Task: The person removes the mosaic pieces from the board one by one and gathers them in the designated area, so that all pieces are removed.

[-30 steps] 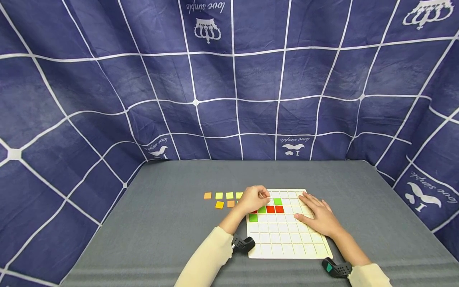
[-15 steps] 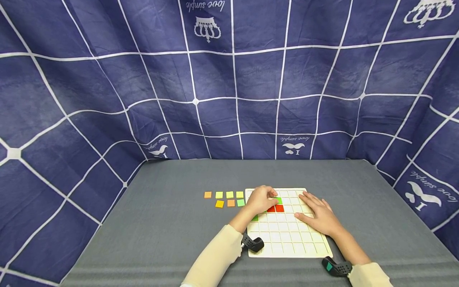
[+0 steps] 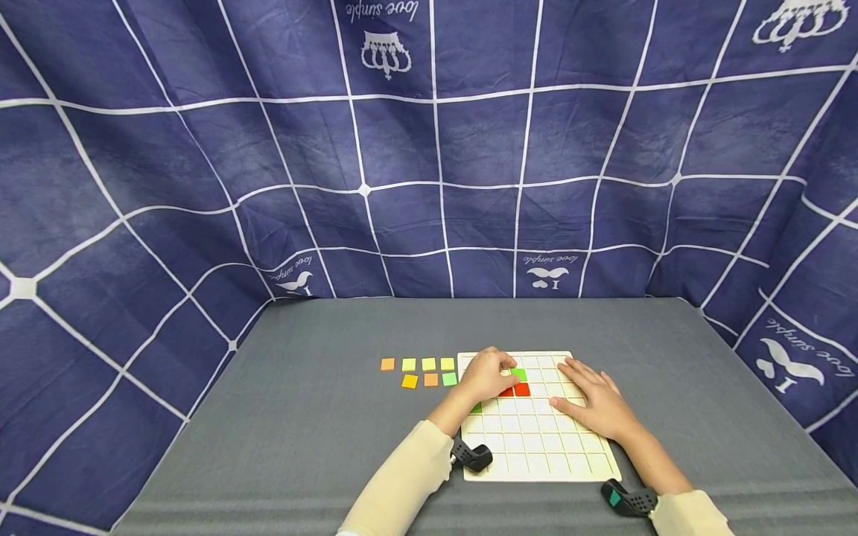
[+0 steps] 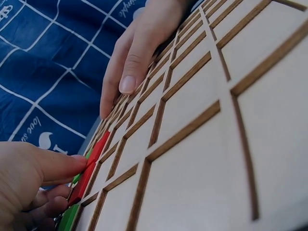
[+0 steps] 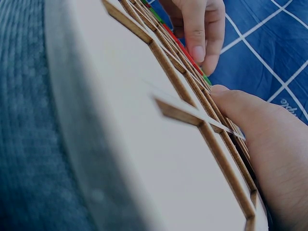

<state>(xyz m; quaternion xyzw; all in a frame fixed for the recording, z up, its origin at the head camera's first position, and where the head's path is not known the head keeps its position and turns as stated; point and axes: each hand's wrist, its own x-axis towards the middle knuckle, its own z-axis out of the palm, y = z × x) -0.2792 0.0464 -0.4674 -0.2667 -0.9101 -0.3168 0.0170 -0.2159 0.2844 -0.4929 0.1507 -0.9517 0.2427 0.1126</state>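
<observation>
A pale wooden grid board (image 3: 536,424) lies on the table with several coloured square tiles in its cells. My left hand (image 3: 484,374) is over the upper left part, its thumb and curled fingertips at the near and far edges of a green tile (image 3: 519,374). Just below is a red tile (image 3: 522,389); in the left wrist view the thumb overlaps the red tiles (image 4: 99,147). Under the palm, other tiles are partly hidden, and a green tile (image 3: 477,408) shows by the wrist. My right hand (image 3: 599,406) rests flat with spread fingers on the board's right edge.
Left of the board, loose tiles lie in two rows: a yellow tile (image 3: 428,364), an orange tile (image 3: 388,364), a light green tile (image 3: 449,380) and several others. A blue checked curtain (image 3: 429,149) hangs behind the grey table (image 3: 302,417).
My left hand has moved right across the board to the green tile, uncovering the light green loose tile. Over the last half second it has barely moved. My right hand has stayed in place.
</observation>
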